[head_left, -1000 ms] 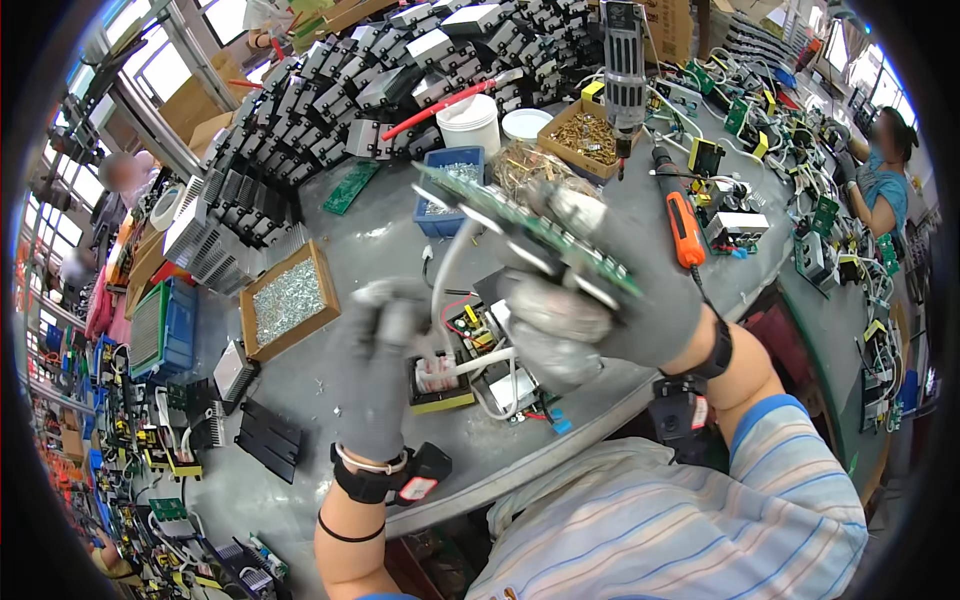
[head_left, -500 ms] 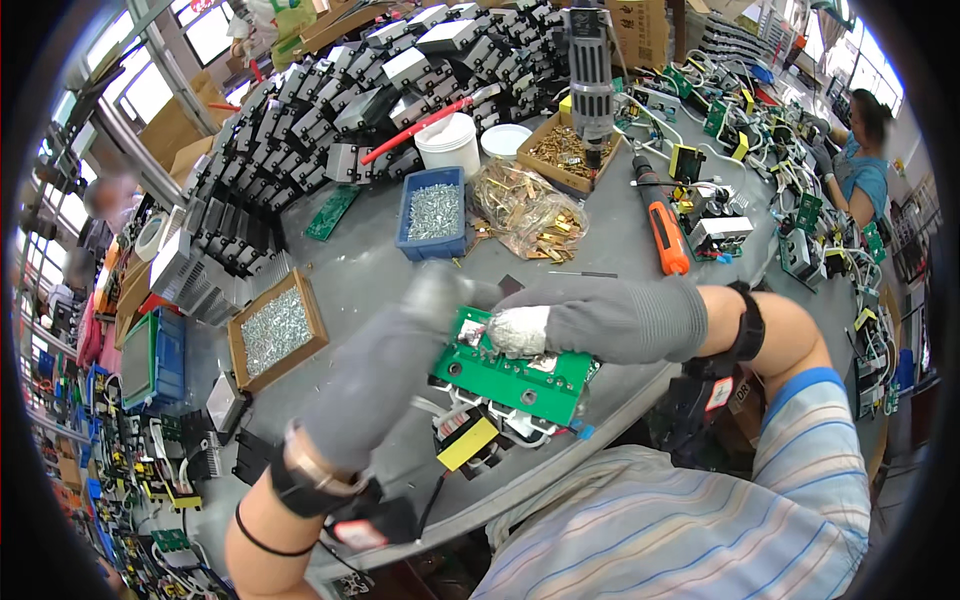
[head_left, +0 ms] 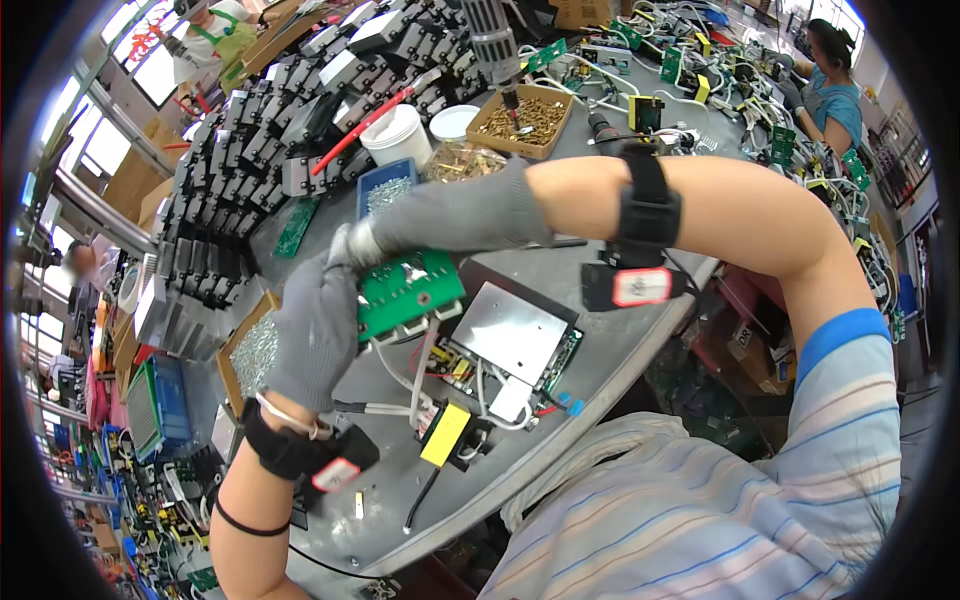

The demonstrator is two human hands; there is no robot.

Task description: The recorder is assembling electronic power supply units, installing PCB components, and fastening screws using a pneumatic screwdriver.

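One grey worktop (head_left: 390, 490) spreads around the green circuit board (head_left: 410, 295), which is held over it at a tilt, between the two hands. Beyond the board and to its left rises a great heap of black and silver heatsinks (head_left: 255, 160).

Both hands wear grey gloves. The left hand (head_left: 315, 315) is along the board's left edge, its fingers bent and partly hidden; whether they grip cannot be told. The right hand (head_left: 410, 220) reaches across the board's far side, its fingers closed on the far left corner, close against the left fingertips.

Well past the board, a grey ribbed driver (head_left: 490, 40) points tip down toward a cardboard tray (head_left: 535, 153) of brass parts. Just right of the board lies an assembly topped by a silver plate (head_left: 510, 325). Past the board's far side stand a white tub (head_left: 398, 140) and, nearer, a blue bin (head_left: 362, 195) of small silver pieces. A narrow green panel (head_left: 295, 228) lies beyond the board to the left. On the board's near side sits a yellow-faced transformer (head_left: 445, 435) among white wires. Slimmest is a red stick (head_left: 345, 140), farther off than the board.
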